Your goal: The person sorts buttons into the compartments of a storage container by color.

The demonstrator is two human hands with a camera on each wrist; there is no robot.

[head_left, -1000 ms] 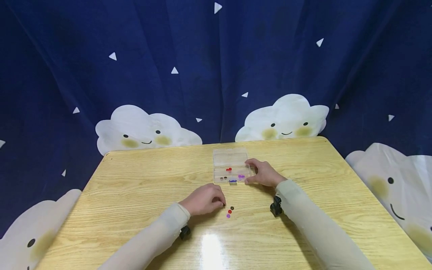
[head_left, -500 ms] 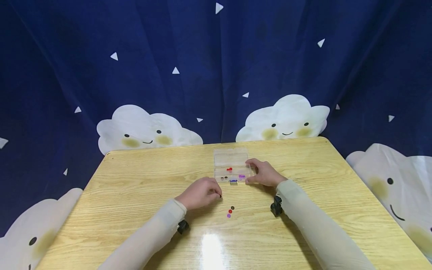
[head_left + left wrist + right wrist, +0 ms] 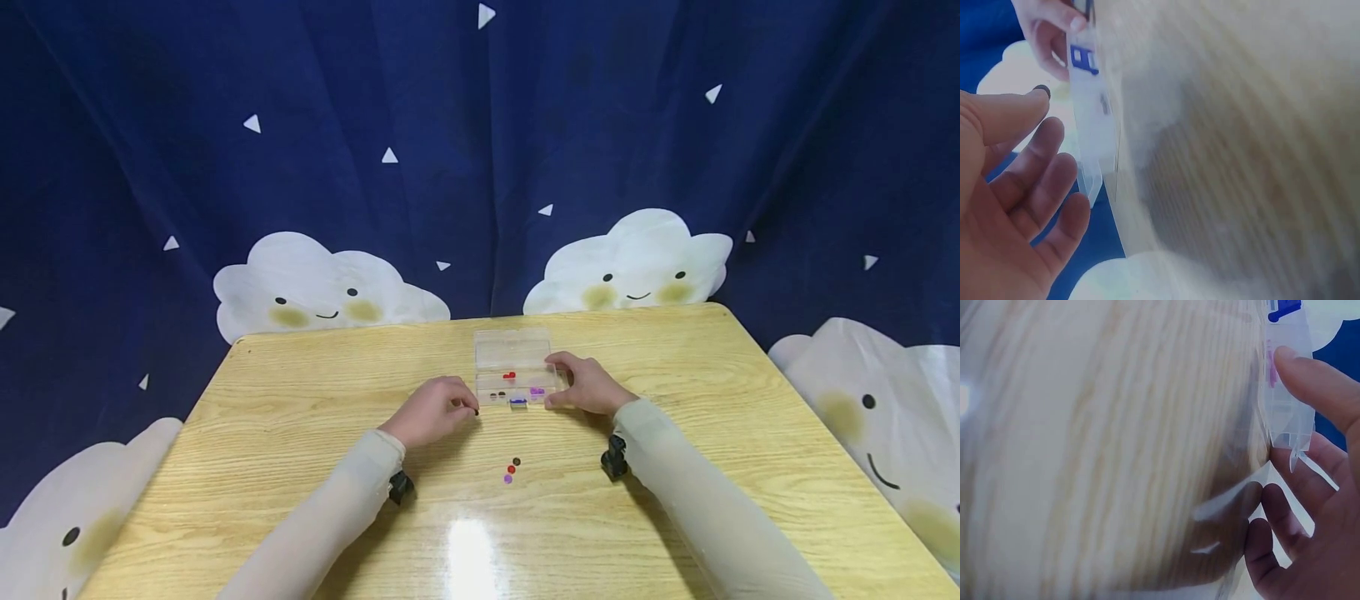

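Three small round beads, dark, red and purple (image 3: pixel 511 470), lie behind on the wooden tabletop (image 3: pixel 300 433). Left hand (image 3: pixel 431 410) has carried a dark bead (image 3: pixel 476 411), pinched in its fingers, forward to the clear compartmented plastic box (image 3: pixel 516 371); right hand (image 3: pixel 587 385) still grips its far side

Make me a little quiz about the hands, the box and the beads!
1. True or false: the right hand holds the clear box.
2. What does the left hand pinch? A) dark bead B) spoon C) coin
3. How many loose beads lie on the table near the person?

Key: 1 true; 2 A; 3 three: one dark, one red, one purple.
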